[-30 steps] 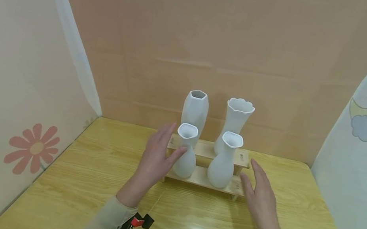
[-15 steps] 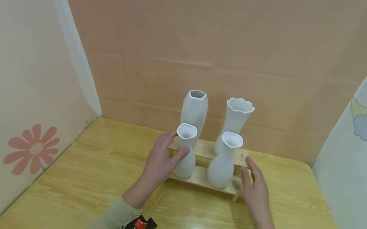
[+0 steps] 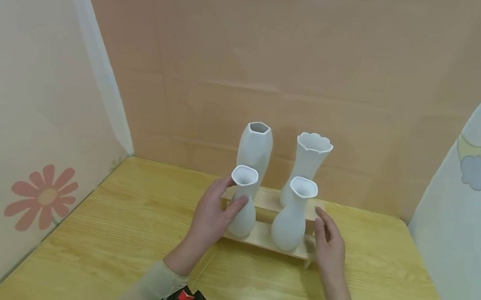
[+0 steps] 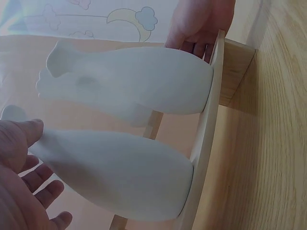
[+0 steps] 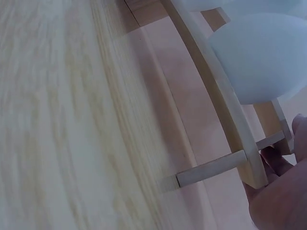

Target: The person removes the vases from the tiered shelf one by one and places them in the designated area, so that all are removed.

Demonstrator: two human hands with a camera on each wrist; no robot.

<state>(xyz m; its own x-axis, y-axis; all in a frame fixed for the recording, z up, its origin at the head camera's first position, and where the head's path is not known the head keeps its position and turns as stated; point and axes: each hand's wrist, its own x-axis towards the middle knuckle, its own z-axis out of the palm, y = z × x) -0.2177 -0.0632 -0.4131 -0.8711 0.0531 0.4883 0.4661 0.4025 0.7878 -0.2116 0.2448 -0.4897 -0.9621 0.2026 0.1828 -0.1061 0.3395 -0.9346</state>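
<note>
Four slots aside, a two-tier wooden stand (image 3: 261, 235) bears white vases. On its lower step, the front left vase (image 3: 244, 220) has my left hand (image 3: 210, 216) at its neck. The left wrist view shows the thumb (image 4: 32, 130) against the neck and the fingers bent loosely round the far side. My right hand (image 3: 330, 251) grips the stand's right end. In the right wrist view its bent fingers (image 5: 276, 163) lie against the stand's end, partly hidden behind the wood. Beside the left one stands the front right vase (image 3: 290, 226), upright and untouched.
On the upper step stand a tall faceted vase (image 3: 255, 148) and a vase with a scalloped rim (image 3: 309, 158). A wood-grain table (image 3: 146, 208) lies beneath. An orange-brown backdrop (image 3: 216, 62) rises behind, with printed cloths (image 3: 475, 218) at the sides.
My left hand has moved right, its fingers coming round behind the front left vase's neck. My right hand has moved left from beside the stand onto its right end.
</note>
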